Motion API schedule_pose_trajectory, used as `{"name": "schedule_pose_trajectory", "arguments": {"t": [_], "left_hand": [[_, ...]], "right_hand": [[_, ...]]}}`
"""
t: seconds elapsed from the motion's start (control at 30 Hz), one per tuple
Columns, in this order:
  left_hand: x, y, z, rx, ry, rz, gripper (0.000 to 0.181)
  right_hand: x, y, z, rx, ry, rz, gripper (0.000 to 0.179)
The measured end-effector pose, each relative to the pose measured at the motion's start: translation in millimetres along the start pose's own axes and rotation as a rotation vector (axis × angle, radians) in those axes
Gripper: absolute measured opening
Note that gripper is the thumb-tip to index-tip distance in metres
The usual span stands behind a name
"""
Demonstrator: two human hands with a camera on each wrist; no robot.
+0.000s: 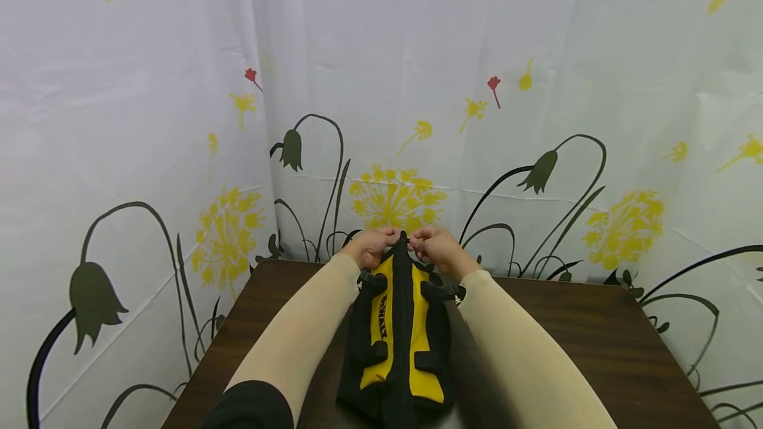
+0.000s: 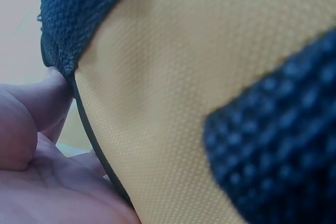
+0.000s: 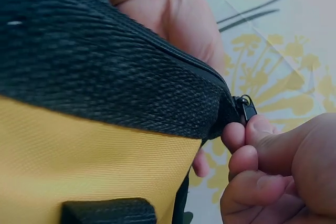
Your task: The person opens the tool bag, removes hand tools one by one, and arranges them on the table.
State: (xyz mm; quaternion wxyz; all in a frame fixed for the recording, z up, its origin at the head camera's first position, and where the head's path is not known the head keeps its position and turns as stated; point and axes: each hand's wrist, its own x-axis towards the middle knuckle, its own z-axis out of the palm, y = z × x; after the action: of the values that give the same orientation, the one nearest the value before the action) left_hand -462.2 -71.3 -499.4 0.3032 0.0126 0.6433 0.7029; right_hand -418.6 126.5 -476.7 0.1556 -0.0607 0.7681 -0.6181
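A black and yellow tool bag (image 1: 403,323) with a zipper along its top stands on the table, its length pointing away from me. At its far end my left hand (image 1: 371,247) pinches the bag's end fabric beside the zipper. My right hand (image 1: 440,249) faces it from the other side. In the right wrist view, thumb and forefinger pinch the small black zipper pull (image 3: 248,109) at the zipper's far end. The zipper looks closed along the visible top. The left wrist view shows the left thumb (image 2: 50,100) against the bag's black corner.
The dark wooden table (image 1: 554,323) extends on both sides of the bag. Behind it hangs a white curtain (image 1: 417,51) with yellow, red and dark green flower prints, close to the table's far edge. Black carry handles (image 1: 441,291) lie against the bag's sides.
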Motion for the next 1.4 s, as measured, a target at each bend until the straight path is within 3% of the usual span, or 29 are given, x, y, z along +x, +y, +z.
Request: {"name": "schedule_pose_trajectory", "arguments": {"t": [0.4, 0.73, 1.07, 1.4], "left_hand": [[6.1, -4.2, 0.9, -0.004, 0.044, -0.012, 0.018], [2.1, -7.2, -0.6, -0.038, 0.037, -0.006, 0.022], [1.7, -9.4, -0.6, -0.04, 0.013, -0.005, 0.021], [-2.0, -4.0, 2.1, -0.026, 0.021, -0.005, 0.021]], "right_hand": [[-21.2, 0.1, 6.3, -0.114, 0.0, -0.008, 0.013], [-50.9, 4.6, 18.1, -0.337, -0.019, -0.089, 0.014], [-86.5, 18.3, 33.6, -0.25, 0.001, -0.12, 0.012], [-120.6, 21.5, 44.0, -0.245, -0.011, -0.134, 0.013]]}}
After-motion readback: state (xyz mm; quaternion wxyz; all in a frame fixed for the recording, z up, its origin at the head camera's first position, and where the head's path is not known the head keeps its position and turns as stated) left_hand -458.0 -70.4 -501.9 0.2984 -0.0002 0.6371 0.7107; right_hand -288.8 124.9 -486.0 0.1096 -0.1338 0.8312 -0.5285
